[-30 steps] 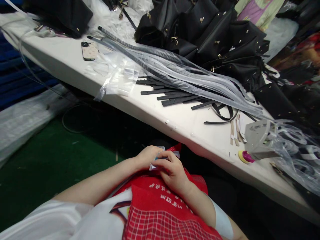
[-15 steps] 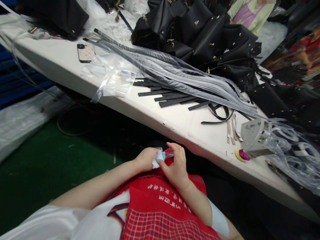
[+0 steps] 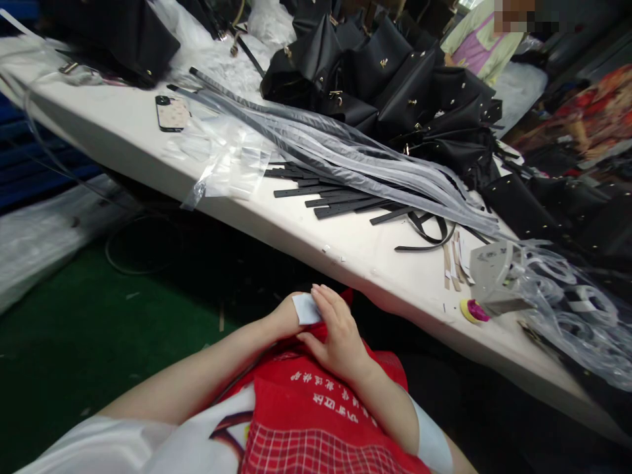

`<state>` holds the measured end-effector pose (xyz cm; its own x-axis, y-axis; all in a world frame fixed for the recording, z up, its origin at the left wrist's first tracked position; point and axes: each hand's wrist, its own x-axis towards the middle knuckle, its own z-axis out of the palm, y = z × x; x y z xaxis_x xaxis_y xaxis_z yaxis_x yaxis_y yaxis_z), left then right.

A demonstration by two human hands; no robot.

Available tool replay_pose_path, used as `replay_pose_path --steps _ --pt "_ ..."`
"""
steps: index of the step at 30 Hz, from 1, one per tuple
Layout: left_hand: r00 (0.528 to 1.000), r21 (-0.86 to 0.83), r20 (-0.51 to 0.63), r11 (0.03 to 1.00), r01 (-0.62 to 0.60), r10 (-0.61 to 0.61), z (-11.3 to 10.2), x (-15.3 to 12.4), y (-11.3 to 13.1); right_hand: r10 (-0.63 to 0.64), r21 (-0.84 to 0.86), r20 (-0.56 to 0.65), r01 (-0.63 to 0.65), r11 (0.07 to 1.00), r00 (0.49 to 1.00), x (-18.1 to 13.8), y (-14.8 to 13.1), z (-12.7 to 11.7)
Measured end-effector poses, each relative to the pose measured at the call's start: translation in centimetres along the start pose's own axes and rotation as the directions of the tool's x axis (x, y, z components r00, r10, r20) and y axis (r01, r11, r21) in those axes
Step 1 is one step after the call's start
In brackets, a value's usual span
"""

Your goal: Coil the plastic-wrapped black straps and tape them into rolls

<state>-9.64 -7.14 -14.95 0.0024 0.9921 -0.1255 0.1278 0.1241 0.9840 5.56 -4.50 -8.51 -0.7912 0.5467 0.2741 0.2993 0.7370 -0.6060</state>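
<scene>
My left hand [image 3: 287, 317] is in front of the red apron [image 3: 326, 388] at my waist, its fingers hidden. A pale bluish-white patch [image 3: 306, 309] lies flat over the back of this hand. My right hand [image 3: 340, 332] rests across the patch's right edge, its fingers stretched out and its thumb apart. Another pale patch [image 3: 433, 434] is on my right forearm.
Black strips [image 3: 340, 201] and plastic-wrapped straps [image 3: 336, 141] lie on the white table [image 3: 296, 243]. Black bags [image 3: 370, 72] are heaped behind. A phone [image 3: 172, 113] lies left, a yellow tape roll [image 3: 471, 311] right. Two people are across the table.
The patch, earlier crumpled at my fingers, now lies flatter on the back of my left hand. My right hand has shifted left over it and its fingers have straightened.
</scene>
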Motion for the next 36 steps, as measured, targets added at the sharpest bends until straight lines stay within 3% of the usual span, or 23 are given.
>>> replay_pose_path --steps 5,8,11,13,16,21,27,29,31,34,36 --pt "0.993 0.124 0.056 0.988 0.093 -0.101 -0.7 -0.9 0.1 0.071 0.123 -0.066 -0.062 0.99 0.995 -0.1 0.8 0.0" --pt "0.985 0.217 0.072 0.967 0.137 -0.156 -0.9 -1.8 0.5 0.251 0.265 -0.108 -0.216 0.94 0.962 0.3 1.2 -0.1" --pt "0.977 0.327 0.094 0.933 0.151 -0.191 -0.8 -2.7 0.7 0.458 0.522 0.033 -0.407 0.75 0.888 1.4 1.9 0.0" --pt "0.976 0.408 0.091 0.901 0.147 -0.2 -0.6 -3.3 0.7 0.506 0.634 0.193 -0.5 0.589 0.841 2.5 2.4 0.3" --pt "0.977 0.526 0.085 0.842 0.121 -0.194 -0.2 -3.8 0.8 0.48 0.687 0.333 -0.558 0.466 0.812 4.3 3.1 1.3" --pt "0.978 0.638 0.107 0.767 0.069 -0.178 0.2 -4.0 1.3 0.402 0.7 0.431 -0.581 0.416 0.807 6.9 3.2 3.3" --pt "0.97 0.692 0.106 0.716 0.086 -0.218 -0.1 -3.9 1.6 0.29 0.747 0.538 -0.607 0.271 0.791 8.0 2.2 3.7" --pt "0.966 0.7 0.106 0.707 0.097 -0.237 0.0 -3.8 1.6 0.273 0.753 0.539 -0.601 0.267 0.797 8.0 2.1 3.7" --pt "0.961 0.706 0.112 0.701 0.102 -0.252 0.0 -3.8 1.5 0.267 0.706 0.561 -0.622 0.339 0.783 8.0 2.4 4.1" --pt "0.96 0.704 0.126 0.704 0.092 -0.251 0.1 -3.7 1.4 0.322 0.493 0.65 -0.705 0.51 0.688 8.5 3.8 5.9" --pt "0.962 0.696 0.131 0.714 0.083 -0.24 0.2 -3.6 1.4 0.408 0.387 0.643 -0.734 0.558 0.648 9.2 5.0 7.4"
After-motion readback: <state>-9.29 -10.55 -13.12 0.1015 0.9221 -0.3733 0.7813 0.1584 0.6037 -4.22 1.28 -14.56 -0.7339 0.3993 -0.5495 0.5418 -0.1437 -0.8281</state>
